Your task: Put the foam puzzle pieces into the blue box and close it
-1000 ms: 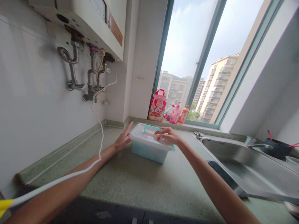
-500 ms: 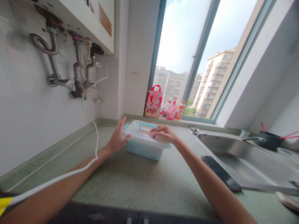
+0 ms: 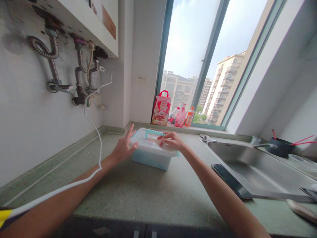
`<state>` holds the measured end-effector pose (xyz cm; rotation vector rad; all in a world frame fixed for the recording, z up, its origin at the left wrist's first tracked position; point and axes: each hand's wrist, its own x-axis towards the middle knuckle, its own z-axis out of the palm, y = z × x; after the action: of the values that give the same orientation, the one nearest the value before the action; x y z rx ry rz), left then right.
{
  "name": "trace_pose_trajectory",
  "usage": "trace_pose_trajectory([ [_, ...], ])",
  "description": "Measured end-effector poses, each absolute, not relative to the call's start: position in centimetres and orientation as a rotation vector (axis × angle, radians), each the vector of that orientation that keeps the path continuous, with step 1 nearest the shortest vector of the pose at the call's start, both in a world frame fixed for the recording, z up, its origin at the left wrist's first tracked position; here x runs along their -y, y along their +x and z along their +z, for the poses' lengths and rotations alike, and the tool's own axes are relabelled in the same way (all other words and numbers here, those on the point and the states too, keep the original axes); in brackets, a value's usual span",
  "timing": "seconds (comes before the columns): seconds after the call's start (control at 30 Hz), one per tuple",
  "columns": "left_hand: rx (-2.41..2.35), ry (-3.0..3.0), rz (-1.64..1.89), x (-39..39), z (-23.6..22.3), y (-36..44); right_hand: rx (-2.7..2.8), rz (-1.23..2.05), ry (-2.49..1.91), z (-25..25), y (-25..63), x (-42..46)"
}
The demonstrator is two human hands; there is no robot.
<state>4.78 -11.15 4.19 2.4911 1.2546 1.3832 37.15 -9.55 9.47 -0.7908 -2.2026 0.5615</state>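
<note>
A light-blue plastic box (image 3: 151,158) with a clear lid and a teal handle (image 3: 153,133) stands on the speckled green counter (image 3: 153,195) below the window. My left hand (image 3: 123,148) lies flat against the box's left end, fingers spread, with nothing held. My right hand (image 3: 171,140) rests on top of the lid by the handle, fingers curled down onto it. Whether it grips the handle or only presses the lid is unclear.
A steel sink (image 3: 257,165) with a tap (image 3: 207,138) lies to the right, a dark phone (image 3: 231,181) on its near rim. A red bag (image 3: 161,111) and bottles (image 3: 183,117) stand on the sill. A white cable (image 3: 92,122) hangs from pipes (image 3: 53,69).
My left hand moved from open beside the box to flat against its left end. The view shifted slightly right; the box and right hand stayed in place.
</note>
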Motion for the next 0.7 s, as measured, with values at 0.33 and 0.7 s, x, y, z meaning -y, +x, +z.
trace_pose_trajectory([
  [0.33,-1.197,2.555,1.384,10.0,3.6,3.8,1.053,0.639,-0.777,2.2,39.7,9.3],
  [0.7,-0.952,2.262,1.484,10.1,3.1,4.8,1.147,0.766,-0.630,4.4,37.7,9.2],
])
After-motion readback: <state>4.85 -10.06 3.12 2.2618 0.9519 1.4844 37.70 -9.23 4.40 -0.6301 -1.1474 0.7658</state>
